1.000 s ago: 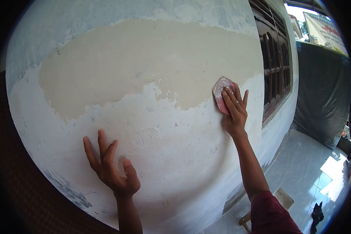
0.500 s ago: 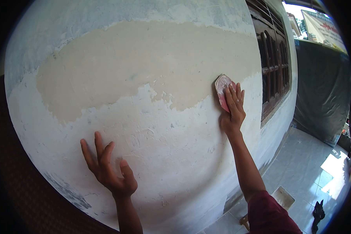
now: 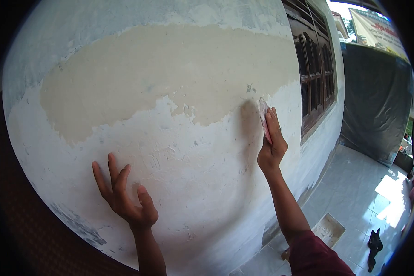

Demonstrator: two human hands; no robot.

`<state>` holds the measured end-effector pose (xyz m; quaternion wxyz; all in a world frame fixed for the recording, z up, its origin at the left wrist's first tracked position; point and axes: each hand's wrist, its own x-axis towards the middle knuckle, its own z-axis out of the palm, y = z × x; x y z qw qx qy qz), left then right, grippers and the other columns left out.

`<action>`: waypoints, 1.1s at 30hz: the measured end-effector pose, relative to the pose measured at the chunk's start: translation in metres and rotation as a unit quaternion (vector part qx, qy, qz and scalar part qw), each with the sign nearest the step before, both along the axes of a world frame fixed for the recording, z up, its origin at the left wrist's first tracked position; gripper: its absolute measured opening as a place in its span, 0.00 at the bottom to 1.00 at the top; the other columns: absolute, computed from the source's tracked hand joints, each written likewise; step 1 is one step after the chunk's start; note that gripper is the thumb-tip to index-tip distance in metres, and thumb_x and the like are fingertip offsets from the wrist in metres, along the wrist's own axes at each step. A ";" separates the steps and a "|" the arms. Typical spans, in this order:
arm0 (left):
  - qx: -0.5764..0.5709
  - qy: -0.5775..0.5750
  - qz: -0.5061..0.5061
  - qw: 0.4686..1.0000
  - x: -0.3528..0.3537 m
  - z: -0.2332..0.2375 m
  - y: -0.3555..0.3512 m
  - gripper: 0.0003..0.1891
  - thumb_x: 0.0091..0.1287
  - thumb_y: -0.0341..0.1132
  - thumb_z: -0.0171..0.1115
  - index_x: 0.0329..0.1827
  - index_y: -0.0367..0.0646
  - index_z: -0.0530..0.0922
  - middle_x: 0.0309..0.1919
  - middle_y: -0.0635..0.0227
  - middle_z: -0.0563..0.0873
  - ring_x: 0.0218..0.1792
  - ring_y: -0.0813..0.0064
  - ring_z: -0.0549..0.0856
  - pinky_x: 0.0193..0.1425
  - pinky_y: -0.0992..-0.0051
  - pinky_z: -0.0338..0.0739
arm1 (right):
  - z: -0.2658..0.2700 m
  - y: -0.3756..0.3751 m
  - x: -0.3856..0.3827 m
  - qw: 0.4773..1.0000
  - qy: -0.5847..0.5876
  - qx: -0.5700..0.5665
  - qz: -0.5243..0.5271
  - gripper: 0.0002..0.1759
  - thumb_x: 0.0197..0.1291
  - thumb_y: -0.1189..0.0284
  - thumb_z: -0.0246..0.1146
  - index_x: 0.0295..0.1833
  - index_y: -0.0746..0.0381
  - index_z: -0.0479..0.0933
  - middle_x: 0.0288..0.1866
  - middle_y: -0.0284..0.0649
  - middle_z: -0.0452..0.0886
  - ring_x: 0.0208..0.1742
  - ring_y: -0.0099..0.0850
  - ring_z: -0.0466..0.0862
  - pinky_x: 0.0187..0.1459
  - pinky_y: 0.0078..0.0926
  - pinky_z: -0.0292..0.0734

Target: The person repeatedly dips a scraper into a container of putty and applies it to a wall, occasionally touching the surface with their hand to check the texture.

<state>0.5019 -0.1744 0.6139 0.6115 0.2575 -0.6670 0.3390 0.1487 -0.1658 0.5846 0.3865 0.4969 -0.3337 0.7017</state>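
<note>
A flat pinkish pad (image 3: 263,118) is gripped by the right hand (image 3: 272,146), lying along the left side of the fingers with its tip jutting past them; it is seen nearly edge-on, and whether the wall (image 3: 202,179) is touched by it cannot be told. A shadow is cast to the hand's left. If the pad were pressed at such a tilt, a groove could be cut by its rim into the beige patch (image 3: 170,69), up and left of the hand. Around the dark marks (image 3: 251,88) just above the hand, more of the coat could be lifted by hard rubbing. Should the hold be loosened, the pad could be dropped to the floor (image 3: 349,179) below. By too wide a sweep, the window (image 3: 313,73) to the hand's right could be scuffed. Nothing is held by the left hand (image 3: 128,200), its fingers spread; if weight is leaned there, the white coat could be smudged.
</note>
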 end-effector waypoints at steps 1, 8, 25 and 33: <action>0.000 0.021 -0.063 0.998 -0.001 -0.003 -0.002 0.22 0.75 0.45 0.51 0.61 0.36 0.77 0.74 0.38 0.75 0.83 0.35 0.57 0.83 0.40 0.53 | -0.001 0.006 0.000 0.999 -0.024 0.006 0.031 0.33 0.64 0.95 0.52 0.73 0.65 0.77 0.73 0.51 0.80 0.80 0.49 0.73 0.81 0.47 0.63; -0.005 -0.031 -0.200 0.979 -0.053 -0.011 0.014 0.23 0.74 0.43 0.52 0.62 0.33 0.76 0.70 0.32 0.78 0.83 0.32 0.56 0.82 0.40 0.57 | -0.020 0.045 -0.010 0.997 -0.052 0.046 0.028 0.28 0.75 0.90 0.47 0.76 0.67 0.72 0.76 0.52 0.76 0.78 0.45 0.75 0.71 0.43 0.81; 0.109 -0.075 -0.489 0.862 -0.260 -0.054 0.055 0.22 0.71 0.39 0.54 0.63 0.35 0.77 0.71 0.41 0.80 0.84 0.36 0.55 0.85 0.46 0.52 | -0.025 0.201 -0.087 0.968 0.042 0.102 -0.226 0.26 0.58 0.90 0.64 0.64 0.67 0.83 0.64 0.51 0.86 0.72 0.54 0.81 0.71 0.47 0.78; 0.119 -0.127 -0.532 0.829 -0.356 -0.087 0.113 0.21 0.77 0.40 0.52 0.66 0.36 0.74 0.75 0.45 0.76 0.84 0.38 0.55 0.82 0.45 0.59 | -0.063 0.294 -0.150 0.931 -0.011 0.160 -0.328 0.25 0.64 0.89 0.62 0.66 0.67 0.82 0.67 0.51 0.85 0.74 0.51 0.79 0.74 0.45 0.74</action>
